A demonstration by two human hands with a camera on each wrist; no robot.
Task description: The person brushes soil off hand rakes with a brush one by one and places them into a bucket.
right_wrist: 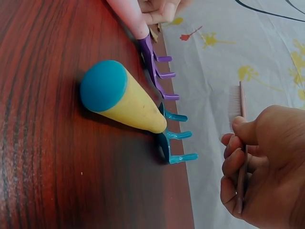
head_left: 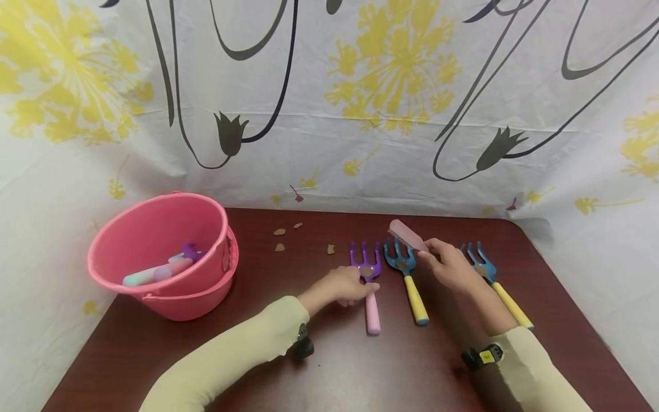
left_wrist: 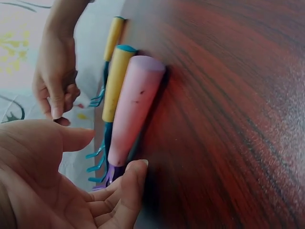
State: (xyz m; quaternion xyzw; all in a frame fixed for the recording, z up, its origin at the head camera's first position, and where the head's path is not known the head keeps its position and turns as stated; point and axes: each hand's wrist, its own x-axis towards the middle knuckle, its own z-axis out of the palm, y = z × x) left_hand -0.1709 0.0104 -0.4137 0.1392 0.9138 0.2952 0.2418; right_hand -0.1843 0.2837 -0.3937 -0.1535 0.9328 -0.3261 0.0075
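My right hand point(head_left: 453, 268) grips a small pink brush point(head_left: 408, 234) by its handle, raised above the table. In the right wrist view the brush's pale bristles point(right_wrist: 235, 101) face the hand forks. A purple hand fork point(head_left: 372, 312) with a pink handle lies in front of my left hand point(head_left: 344, 286). That hand is beside the fork's neck, thumb apart from the fingers; whether its fingertips touch the fork I cannot tell. Between the hands lies a blue hand fork point(head_left: 416, 300) with a yellow handle. Brown bits rest on the fork heads.
Another blue and yellow hand fork point(head_left: 512, 304) lies beyond my right forearm. Two nested pink buckets point(head_left: 208, 294) stand at the left, with toy tools point(head_left: 157, 273) inside. Several brown scraps point(head_left: 280, 248) lie at the back of the dark table point(head_left: 334, 372), before a patterned cloth point(head_left: 288, 126).
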